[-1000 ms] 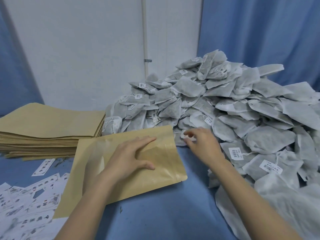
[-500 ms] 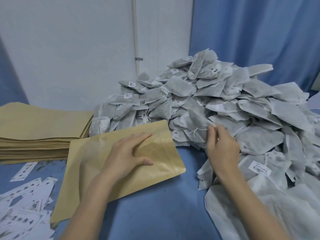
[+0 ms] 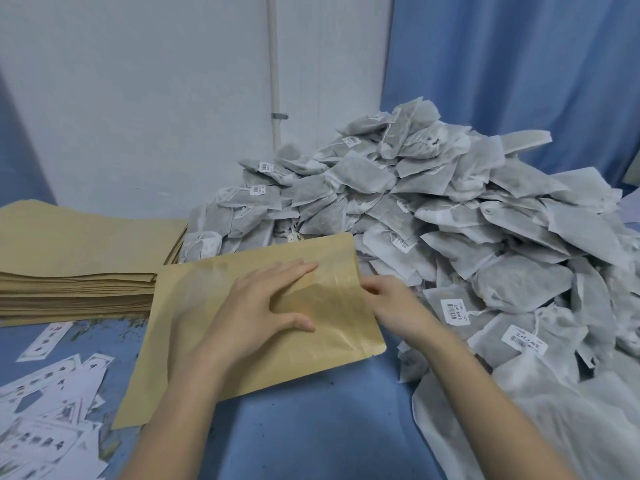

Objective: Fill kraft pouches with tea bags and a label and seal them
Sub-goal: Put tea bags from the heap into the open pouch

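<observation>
A single kraft pouch (image 3: pixel 221 327) is laid flat on the blue table (image 3: pixel 311 427), its open mouth turned toward the heap of tea bags (image 3: pixel 467 216); a darker patch is seen through its clear window under the fingers, possibly a tea bag already inside, though this cannot be made out for certain; a stack of empty pouches (image 3: pixel 76 268) is piled at the far left, and loose printed labels (image 3: pixel 45 410) are scattered on the table at the near left, well apart from the pouch mouth; half a second ago the right hand (image 3: pixel 394 306) was raised in the heap, picking among the bags, and it has since been brought across to the pouch's right edge, while the left hand (image 3: pixel 252 310) has stayed pressed on the pouch; the left hand is held flat with fingers straight and spread, nothing grasped; the right hand's fingertips are hidden at the pouch mouth, so whether anything is pinched there cannot be told; the pouch is thus lying under the left palm and touching the right hand, with the heap just beyond and to the right
</observation>
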{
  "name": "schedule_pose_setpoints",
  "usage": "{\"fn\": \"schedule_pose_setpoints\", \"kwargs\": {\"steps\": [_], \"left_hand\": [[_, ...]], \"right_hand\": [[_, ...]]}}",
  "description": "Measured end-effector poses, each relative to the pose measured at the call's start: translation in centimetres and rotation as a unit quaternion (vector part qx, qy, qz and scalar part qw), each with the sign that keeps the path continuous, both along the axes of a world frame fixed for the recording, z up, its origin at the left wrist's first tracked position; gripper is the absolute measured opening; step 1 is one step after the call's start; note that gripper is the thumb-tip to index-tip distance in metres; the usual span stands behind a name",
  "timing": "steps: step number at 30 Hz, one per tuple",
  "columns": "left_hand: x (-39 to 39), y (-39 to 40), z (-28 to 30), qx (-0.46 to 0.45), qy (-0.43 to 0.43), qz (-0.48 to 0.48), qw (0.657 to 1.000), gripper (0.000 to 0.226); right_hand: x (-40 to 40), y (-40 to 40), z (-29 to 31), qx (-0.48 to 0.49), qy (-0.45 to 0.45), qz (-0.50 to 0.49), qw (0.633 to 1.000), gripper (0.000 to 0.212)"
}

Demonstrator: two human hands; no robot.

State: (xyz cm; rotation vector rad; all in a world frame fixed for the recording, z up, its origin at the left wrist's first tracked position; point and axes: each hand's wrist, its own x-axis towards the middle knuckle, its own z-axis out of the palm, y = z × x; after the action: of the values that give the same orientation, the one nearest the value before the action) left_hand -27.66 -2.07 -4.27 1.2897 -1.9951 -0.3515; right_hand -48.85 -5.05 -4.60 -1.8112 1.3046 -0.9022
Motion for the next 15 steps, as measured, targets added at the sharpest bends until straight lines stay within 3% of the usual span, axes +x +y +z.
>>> {"fn": "schedule_pose_setpoints", "kwargs": {"steps": [3,6,8,10,11,13,15], "left_hand": [[-0.1,-0.1,-0.1,0.001,-0.005,0.011,1.000,0.081],[-0.1,-0.3,-0.3,0.003,-0.008,0.013,1.000,0.080],[-0.1,-0.4,-0.3,-0.001,-0.004,0.020,1.000,0.080],[0.0,-0.5,-0.4,-0.004,0.005,0.028,1.000,0.079],[0.1,-0.5,-0.4,-0.004,0.007,0.029,1.000,0.079],[0.2,-0.6,-0.5,-0.005,0.006,0.027,1.000,0.079],[0.3,-0.7,-0.6,-0.005,0.005,0.030,1.000,0.079]], "right_hand": [[0.1,-0.5,0.5,0.027,0.112,0.101,0.988,0.022],[-0.6,-1.0,0.7,0.056,0.064,0.168,0.982,0.026],[-1.5,-2.6,-0.1,-0.059,0.003,-0.002,0.998,0.023],[-2.3,-4.3,-0.3,-0.183,0.072,-0.234,0.952,0.020],[-2.7,-5.1,-0.5,-0.208,0.146,-0.288,0.923,0.027],[-3.3,-6.7,-1.0,-0.199,0.300,-0.302,0.882,0.043],[-3.5,-7.7,-1.2,-0.207,0.403,-0.303,0.838,0.042]]}}
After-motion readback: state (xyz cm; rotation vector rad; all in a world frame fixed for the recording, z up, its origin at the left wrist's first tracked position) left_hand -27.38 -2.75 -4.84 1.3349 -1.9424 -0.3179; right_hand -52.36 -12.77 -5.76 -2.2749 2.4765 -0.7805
